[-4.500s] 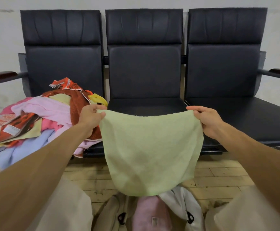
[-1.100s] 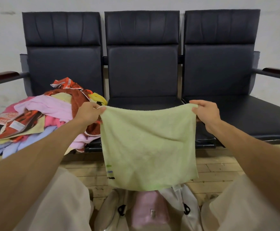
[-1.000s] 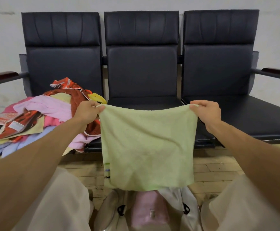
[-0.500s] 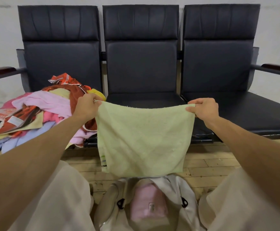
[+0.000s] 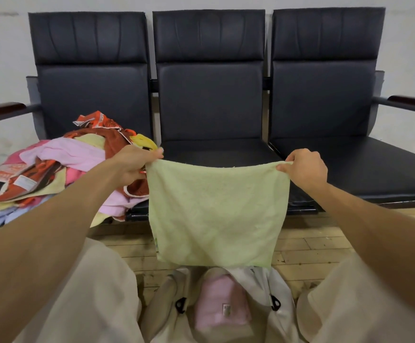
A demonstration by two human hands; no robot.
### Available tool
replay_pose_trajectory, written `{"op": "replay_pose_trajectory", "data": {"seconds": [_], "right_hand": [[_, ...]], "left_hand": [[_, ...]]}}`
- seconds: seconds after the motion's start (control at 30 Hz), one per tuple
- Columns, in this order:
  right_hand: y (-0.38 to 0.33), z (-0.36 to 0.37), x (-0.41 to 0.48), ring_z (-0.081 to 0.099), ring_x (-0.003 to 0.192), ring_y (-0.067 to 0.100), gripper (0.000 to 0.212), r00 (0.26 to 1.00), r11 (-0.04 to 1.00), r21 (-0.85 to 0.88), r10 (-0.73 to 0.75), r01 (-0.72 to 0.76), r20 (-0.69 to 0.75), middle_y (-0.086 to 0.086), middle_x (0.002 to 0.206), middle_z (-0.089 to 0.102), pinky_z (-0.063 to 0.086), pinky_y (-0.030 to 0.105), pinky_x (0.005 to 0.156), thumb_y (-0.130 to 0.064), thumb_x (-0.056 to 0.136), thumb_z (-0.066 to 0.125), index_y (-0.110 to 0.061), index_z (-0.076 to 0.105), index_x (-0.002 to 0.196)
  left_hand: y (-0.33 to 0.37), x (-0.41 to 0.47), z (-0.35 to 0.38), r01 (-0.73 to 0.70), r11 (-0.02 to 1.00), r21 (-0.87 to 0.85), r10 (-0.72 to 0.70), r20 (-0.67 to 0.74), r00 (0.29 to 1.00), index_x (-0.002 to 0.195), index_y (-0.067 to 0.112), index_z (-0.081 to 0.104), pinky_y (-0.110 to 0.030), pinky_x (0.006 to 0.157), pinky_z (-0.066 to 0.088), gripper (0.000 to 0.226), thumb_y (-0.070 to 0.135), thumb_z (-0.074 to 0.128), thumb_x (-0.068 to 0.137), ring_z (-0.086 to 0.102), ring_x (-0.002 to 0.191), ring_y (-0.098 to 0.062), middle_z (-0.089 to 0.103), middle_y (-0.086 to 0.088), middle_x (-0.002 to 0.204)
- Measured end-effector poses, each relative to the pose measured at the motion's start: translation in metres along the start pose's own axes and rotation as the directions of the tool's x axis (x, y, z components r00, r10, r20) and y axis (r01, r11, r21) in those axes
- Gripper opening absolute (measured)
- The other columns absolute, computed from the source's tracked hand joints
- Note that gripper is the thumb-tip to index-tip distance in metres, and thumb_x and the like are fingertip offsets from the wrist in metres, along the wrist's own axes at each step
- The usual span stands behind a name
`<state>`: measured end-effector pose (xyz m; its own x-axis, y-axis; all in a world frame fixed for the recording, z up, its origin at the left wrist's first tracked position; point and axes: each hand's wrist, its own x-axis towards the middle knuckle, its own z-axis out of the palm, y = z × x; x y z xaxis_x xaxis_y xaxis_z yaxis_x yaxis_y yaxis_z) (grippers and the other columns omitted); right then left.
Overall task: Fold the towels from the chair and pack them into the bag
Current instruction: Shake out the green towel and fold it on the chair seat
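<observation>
You have the pale green towel stretched out flat in the air in front of you, its top edge slightly sagging between your 2 hands and its bottom edge hanging just above the open bag. Your left hand pinches the towel's top left corner between thumb and fingertips; your right hand pinches the top right corner the same way, fingers curled in over the cloth. Both arms are held out at about the same height.

Below the towel, the light-coloured bag sits on the floor between your knees with its mouth open, and a folded pink towel with a small label lies inside it. 2 black loops show on the bag's rim, 1 on each side of the pink towel.

Behind the green towel stands a row of 3 joined black chairs against a pale wall. On the left seat, just beside your left hand, lies the heap of unfolded towels: pink, light blue, pale yellow, rust brown and an orange-and-white printed one, some spilling over the seat's front edge. The middle and right seats hold nothing that shows. The floor is light wood boards.
</observation>
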<state>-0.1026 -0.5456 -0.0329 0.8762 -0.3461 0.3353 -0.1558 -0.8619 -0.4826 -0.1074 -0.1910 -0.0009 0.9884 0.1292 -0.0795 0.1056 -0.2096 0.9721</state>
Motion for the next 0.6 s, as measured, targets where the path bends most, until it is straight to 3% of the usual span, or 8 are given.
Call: {"op": "replay_pose_trajectory", "data": {"seconds": [0.1,0.17,0.27,0.43,0.53,0.6], "right_hand": [[0.002,0.002,0.002,0.059,0.078,0.022,0.031,0.998,0.998,0.042,0.047,-0.049,0.048,0.008,0.089,0.063,0.048,0.034,0.069,-0.032,0.09,0.066,-0.008,0.065,0.11],[0.003,0.003,0.006,0.062,0.083,0.022,0.024,0.995,0.979,0.188,0.068,-0.082,0.076,0.01,0.091,0.065,0.049,0.034,0.073,-0.027,0.09,0.067,-0.008,0.066,0.105],[0.005,0.001,0.008,0.059,0.084,0.019,0.013,0.992,0.94,0.324,0.08,-0.107,0.094,0.009,0.091,0.065,0.049,0.032,0.08,-0.019,0.092,0.064,-0.007,0.068,0.097],[0.011,0.003,0.009,0.063,0.096,0.024,0.021,0.985,0.94,0.312,0.097,-0.138,0.144,0.012,0.099,0.068,0.05,0.034,0.084,-0.023,0.093,0.063,-0.006,0.071,0.102],[0.01,0.002,0.01,0.064,0.088,0.019,0.019,0.977,0.89,0.415,0.125,-0.188,0.174,0.009,0.096,0.068,0.053,0.035,0.088,-0.02,0.093,0.063,-0.006,0.07,0.103],[0.01,0.001,0.01,0.062,0.08,0.015,0.016,0.975,0.876,0.439,0.133,-0.2,0.179,0.007,0.09,0.067,0.054,0.033,0.082,-0.014,0.092,0.062,-0.006,0.07,0.103]], "left_hand": [[-0.006,0.003,0.002,-0.168,0.906,0.388,0.177,0.012,0.984,0.112,-0.001,0.067,-0.032,0.083,0.046,0.025,0.014,0.062,0.092,0.058,0.093,-0.019,0.064,-0.007,0.101],[-0.011,0.008,0.002,-0.222,0.828,0.515,0.269,-0.017,0.963,0.111,0.0,0.069,-0.033,0.082,0.047,0.025,0.017,0.06,0.093,0.058,0.097,-0.022,0.065,-0.009,0.102],[-0.016,0.013,-0.002,-0.249,0.747,0.616,0.356,-0.055,0.933,0.103,0.004,0.073,-0.032,0.076,0.048,0.023,0.021,0.066,0.089,0.06,0.093,-0.023,0.07,-0.011,0.099],[-0.017,0.015,0.0,-0.27,0.639,0.72,0.444,-0.06,0.894,0.1,0.003,0.074,-0.03,0.076,0.048,0.022,0.018,0.071,0.084,0.06,0.084,-0.021,0.072,-0.013,0.096],[-0.018,0.016,-0.001,-0.278,0.604,0.747,0.468,-0.051,0.882,0.101,0.004,0.074,-0.027,0.077,0.044,0.021,0.016,0.071,0.085,0.056,0.08,-0.015,0.072,-0.012,0.098],[-0.019,0.017,-0.004,-0.278,0.602,0.749,0.481,-0.062,0.875,0.103,0.005,0.074,-0.029,0.082,0.047,0.023,0.014,0.073,0.082,0.057,0.083,-0.017,0.072,-0.012,0.101]]}}
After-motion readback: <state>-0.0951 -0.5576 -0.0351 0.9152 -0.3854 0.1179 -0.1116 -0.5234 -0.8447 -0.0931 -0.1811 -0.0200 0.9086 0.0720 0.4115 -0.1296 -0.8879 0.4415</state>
